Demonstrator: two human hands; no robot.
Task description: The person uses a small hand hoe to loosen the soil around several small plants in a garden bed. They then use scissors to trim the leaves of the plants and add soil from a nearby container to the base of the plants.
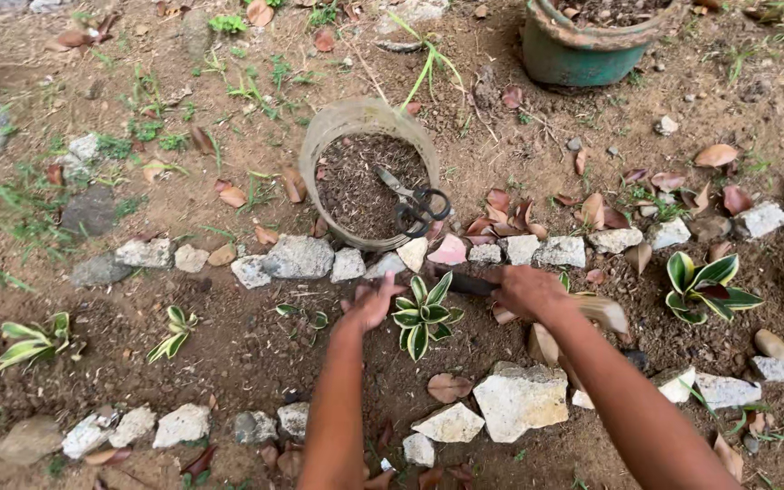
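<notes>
Left hand (372, 302): fingers spread, unclenched, pressing soil just left of a small variegated plant (421, 315) rooted between two stone rows. Right hand (528, 290): clenched around a dark-handled tool (470, 285), possibly a trowel; blade hidden. Beyond the far stone row (297, 259): soil-filled pot (369, 172) with black-handled scissors (417, 207) lying across it. Green pot (583, 50) further back.

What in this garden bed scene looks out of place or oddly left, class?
A pair of scissors lies on the soil inside the round container, its black handles propped against the rim. Dry fallen leaves litter the stone border. Nothing looks spilled or broken.
</notes>
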